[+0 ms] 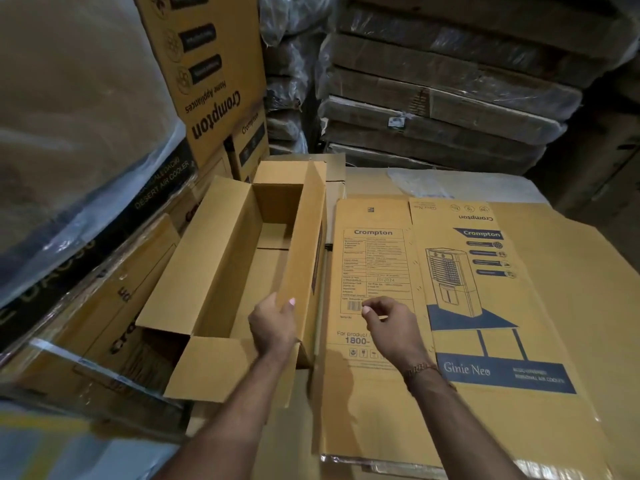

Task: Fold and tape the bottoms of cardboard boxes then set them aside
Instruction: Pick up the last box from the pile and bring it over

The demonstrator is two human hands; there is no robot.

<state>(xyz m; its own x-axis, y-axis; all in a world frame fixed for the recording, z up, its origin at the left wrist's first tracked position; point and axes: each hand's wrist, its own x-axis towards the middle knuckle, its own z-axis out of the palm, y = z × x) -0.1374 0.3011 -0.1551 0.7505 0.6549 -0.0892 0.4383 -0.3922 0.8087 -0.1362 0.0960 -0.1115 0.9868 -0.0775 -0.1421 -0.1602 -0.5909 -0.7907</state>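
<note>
An opened brown cardboard box [221,258] sits left of centre with its top flaps standing out and its inside showing. My left hand [273,323] grips the near end of the box's right-hand long flap, thumb on the outer face. My right hand [388,323] hovers just right of that flap above a flattened printed Crompton box [450,306], fingers loosely curled, thumb and forefinger close together, holding nothing that I can see. No tape is in view.
The flat box lies on a stack of flattened cartons [554,427] filling the right side. Plastic-wrapped carton bundles [433,98] pile up at the back. Printed Crompton boxes [207,81] and wrapped goods [69,133] crowd the left.
</note>
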